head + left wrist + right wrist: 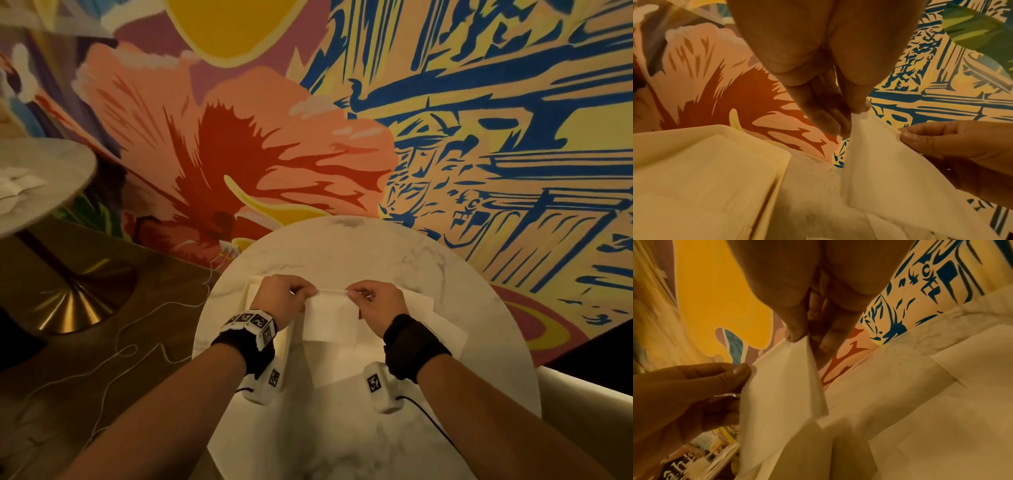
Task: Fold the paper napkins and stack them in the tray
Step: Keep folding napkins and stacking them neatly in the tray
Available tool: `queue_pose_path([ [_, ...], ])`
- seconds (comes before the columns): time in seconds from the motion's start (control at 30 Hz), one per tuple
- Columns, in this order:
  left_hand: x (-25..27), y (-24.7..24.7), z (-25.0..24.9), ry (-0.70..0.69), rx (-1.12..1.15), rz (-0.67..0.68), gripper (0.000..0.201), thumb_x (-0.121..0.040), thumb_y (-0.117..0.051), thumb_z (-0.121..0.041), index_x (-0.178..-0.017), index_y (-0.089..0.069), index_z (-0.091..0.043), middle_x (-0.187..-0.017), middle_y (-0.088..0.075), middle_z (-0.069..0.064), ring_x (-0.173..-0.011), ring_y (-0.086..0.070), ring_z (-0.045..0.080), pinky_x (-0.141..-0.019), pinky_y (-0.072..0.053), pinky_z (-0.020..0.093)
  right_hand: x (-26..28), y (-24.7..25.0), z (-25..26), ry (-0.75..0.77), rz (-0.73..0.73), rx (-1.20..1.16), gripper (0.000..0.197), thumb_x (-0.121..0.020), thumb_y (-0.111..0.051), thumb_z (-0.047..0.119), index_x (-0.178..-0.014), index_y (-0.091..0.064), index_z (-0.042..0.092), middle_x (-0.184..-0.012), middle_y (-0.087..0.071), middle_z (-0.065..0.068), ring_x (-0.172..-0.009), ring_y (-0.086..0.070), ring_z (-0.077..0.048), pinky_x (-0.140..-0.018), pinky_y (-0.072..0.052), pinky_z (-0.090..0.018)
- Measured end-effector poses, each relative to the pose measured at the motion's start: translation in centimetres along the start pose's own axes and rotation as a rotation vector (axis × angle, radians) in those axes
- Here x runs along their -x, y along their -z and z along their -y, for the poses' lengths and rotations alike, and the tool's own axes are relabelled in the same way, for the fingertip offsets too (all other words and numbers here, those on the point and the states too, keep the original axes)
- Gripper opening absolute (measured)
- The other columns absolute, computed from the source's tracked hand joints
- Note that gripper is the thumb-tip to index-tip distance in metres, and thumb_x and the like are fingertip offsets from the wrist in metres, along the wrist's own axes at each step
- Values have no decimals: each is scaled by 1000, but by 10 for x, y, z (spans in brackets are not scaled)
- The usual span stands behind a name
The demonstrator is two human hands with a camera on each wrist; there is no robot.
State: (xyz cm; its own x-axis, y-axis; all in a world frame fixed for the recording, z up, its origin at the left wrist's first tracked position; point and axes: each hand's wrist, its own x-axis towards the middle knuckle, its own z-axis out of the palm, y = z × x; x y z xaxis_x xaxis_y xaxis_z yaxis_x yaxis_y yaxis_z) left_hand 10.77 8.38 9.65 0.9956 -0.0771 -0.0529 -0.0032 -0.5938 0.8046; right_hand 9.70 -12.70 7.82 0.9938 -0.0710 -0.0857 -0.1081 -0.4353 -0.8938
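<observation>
Both hands, left hand (279,295) and right hand (376,301), pinch the top corners of a white napkin (330,318) with fingers clamped, above the counter (342,246), beside the tray (756,139).

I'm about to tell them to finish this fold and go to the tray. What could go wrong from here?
1. The napkin hangs in the air, held only by fingertip pinches of the left hand and right hand at its top corners; thin paper may tear or slip.
2. With no surface under it, the edges may not line up.
3. The loose napkins lie right below the right hand and could get dragged toward the tray.
</observation>
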Motion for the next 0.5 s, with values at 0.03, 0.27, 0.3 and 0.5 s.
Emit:
queue_pose_path([
  [0.03,0,2,2,6,-4,-7,7,-90,-70,-32,-93,-75,-27,-90,-75,-6,-68,-68,4,-70,-56,23,1,-3,2,-2,-1,-23,11,-92,-66,16,-89,-75,21,-87,-67,2,-81,-63,-18,-61,-56,-21],
  [0.27,5,11,14,91,12,147,50,-83,-79,-27,-122,-49,-26,-82,-72,-6,-73,-65,6,-60,-44,18,0,-29,16,-104,16,-257,26,-86,-74,19,-110,-64,26,-100,-67,-3,-93,-66,-24,-69,-59,-33],
  [0.3,6,13,14,94,46,120,47,-83,-79,-25,-120,-49,-26,-80,-71,-7,-70,-64,4,-55,-42,14,2,-34,17,-117,60,-276,42,-83,-77,19,-119,-57,26,-105,-66,-3,-96,-66,-22,-68,-57,-30],
  [0.5,5,24,24,106,97,3,45,-83,-78,-21,-120,-53,-25,-75,-70,-4,-64,-61,7,-54,-42,19,10,-61,23,-177,161,-360,45,-81,-76,3,-120,-57,14,-102,-70,-10,-79,-71,-26,-58,-56,-28],
])
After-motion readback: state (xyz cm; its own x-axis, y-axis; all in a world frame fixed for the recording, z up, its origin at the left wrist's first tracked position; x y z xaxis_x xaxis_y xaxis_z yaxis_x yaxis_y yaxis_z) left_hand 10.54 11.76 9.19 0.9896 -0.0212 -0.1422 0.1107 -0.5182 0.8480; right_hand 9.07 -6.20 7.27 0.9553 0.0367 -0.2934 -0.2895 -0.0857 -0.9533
